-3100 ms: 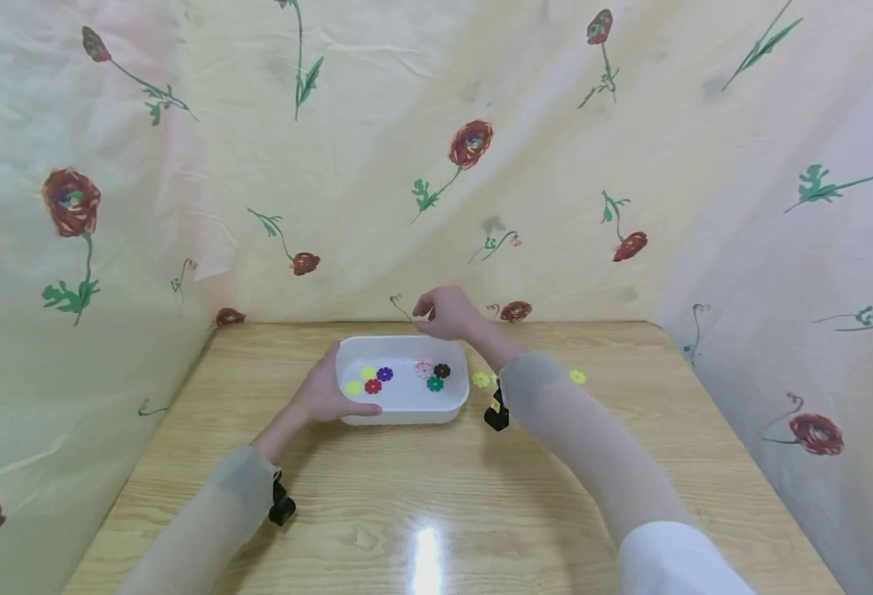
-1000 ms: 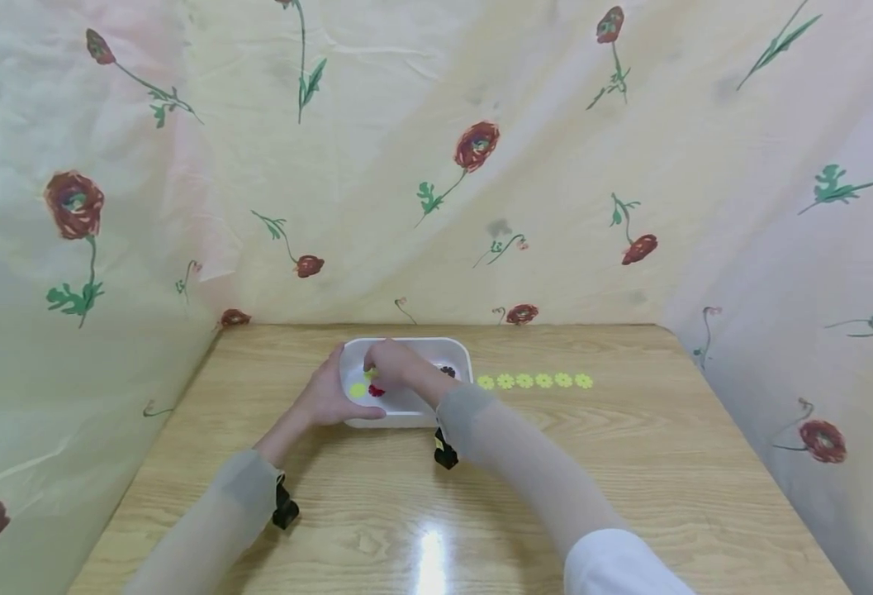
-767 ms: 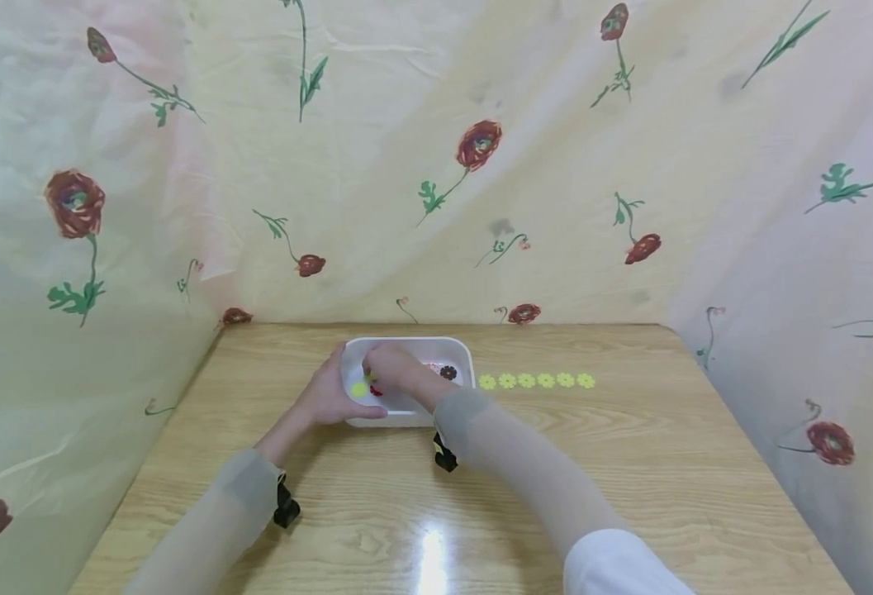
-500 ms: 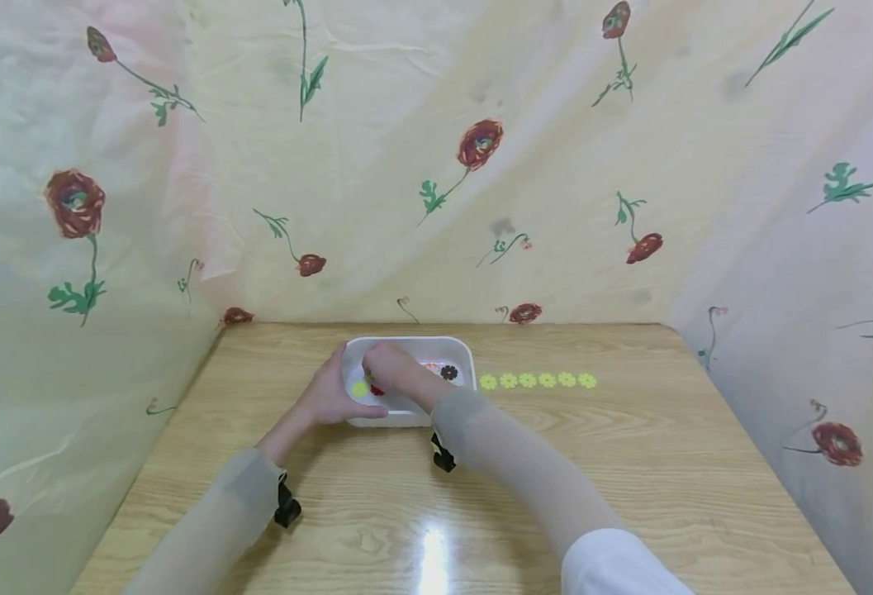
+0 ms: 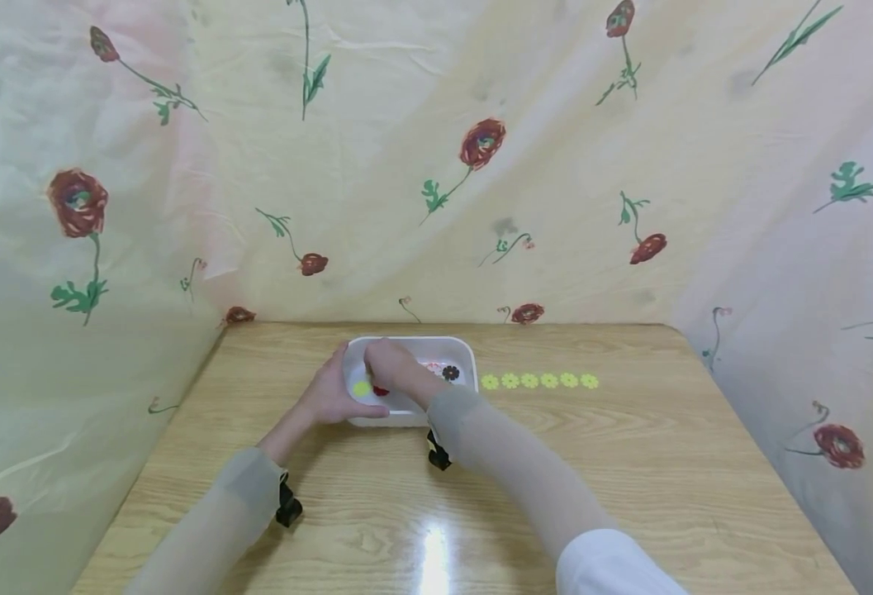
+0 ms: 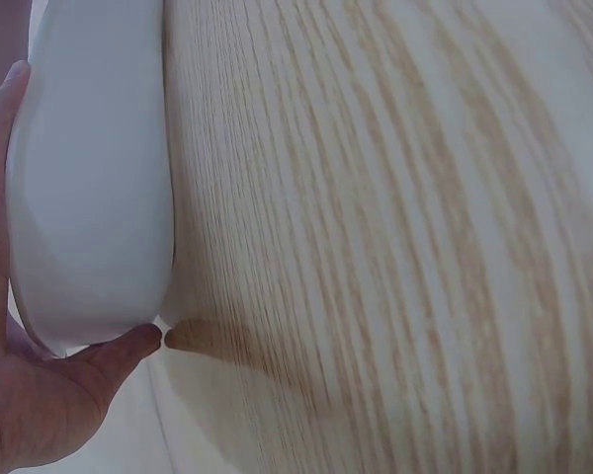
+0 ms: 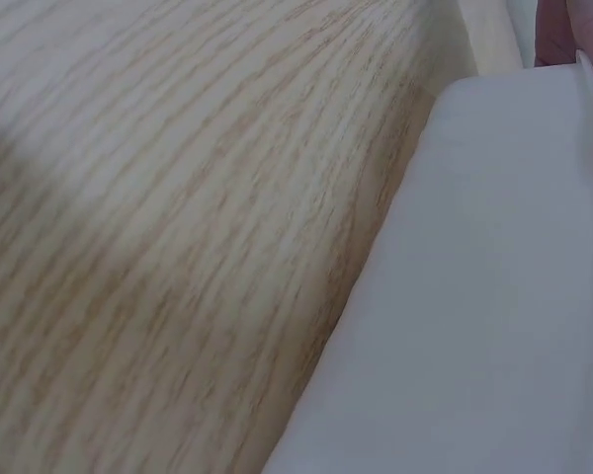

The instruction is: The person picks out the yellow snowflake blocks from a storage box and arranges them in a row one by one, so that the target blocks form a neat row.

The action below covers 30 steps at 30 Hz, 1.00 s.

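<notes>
A white plastic tub [image 5: 410,418] stands near the back of the table. My left hand [image 5: 329,395] holds its left end, thumb along the front wall; the left wrist view shows that hand [image 6: 49,395] against the tub wall [image 6: 94,188]. My right hand [image 5: 393,364] reaches down into the tub with bent fingers. Its fingertips are hidden, and whether they pinch a piece cannot be seen. A yellow flower-shaped piece [image 5: 362,388] and a partly covered red one [image 5: 380,392] lie beside it. Farther right in the tub are a black flower piece [image 5: 451,373] and a pinkish one [image 5: 433,366].
Several yellow flower pieces [image 5: 529,381] lie in a straight row on the wooden table [image 5: 629,463], right of the tub. Floral cloth [image 5: 377,182] hangs behind and at both sides. Each wrist carries a small black camera [image 5: 288,506].
My right hand went from above the tub's back edge down into it. Over the last second it has stayed there, shifting slightly, and a second yellow piece became covered. The left hand kept its hold.
</notes>
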Available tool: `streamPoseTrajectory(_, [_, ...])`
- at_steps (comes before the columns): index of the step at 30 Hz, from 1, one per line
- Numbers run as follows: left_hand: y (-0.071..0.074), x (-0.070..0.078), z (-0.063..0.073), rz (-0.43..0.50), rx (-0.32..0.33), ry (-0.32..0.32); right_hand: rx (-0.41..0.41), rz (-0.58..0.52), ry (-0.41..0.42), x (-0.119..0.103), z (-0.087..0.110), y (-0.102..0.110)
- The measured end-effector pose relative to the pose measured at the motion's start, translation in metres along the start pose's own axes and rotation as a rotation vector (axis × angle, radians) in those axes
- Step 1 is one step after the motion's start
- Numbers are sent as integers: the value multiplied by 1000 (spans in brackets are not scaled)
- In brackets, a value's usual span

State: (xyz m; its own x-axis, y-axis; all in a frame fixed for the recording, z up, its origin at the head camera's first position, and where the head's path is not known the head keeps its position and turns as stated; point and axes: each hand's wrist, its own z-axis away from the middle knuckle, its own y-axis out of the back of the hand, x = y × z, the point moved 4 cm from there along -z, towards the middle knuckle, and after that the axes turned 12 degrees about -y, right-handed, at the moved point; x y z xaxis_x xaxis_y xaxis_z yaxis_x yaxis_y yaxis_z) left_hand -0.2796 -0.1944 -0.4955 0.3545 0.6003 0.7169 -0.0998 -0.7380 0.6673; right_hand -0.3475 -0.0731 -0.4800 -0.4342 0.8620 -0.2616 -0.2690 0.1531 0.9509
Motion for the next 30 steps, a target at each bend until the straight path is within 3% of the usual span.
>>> streamPoseTrajectory(7, [0,2,2,-11,-16,37,9,-20,-30,2,1,-2])
streamPoseTrajectory(19, [0,2,4,15,-9,8,7,51,-30,-4,-2,-5])
streamPoseTrajectory(30, [1,3,7,0,-30,68,-61,-84,-78,-4,5,-1])
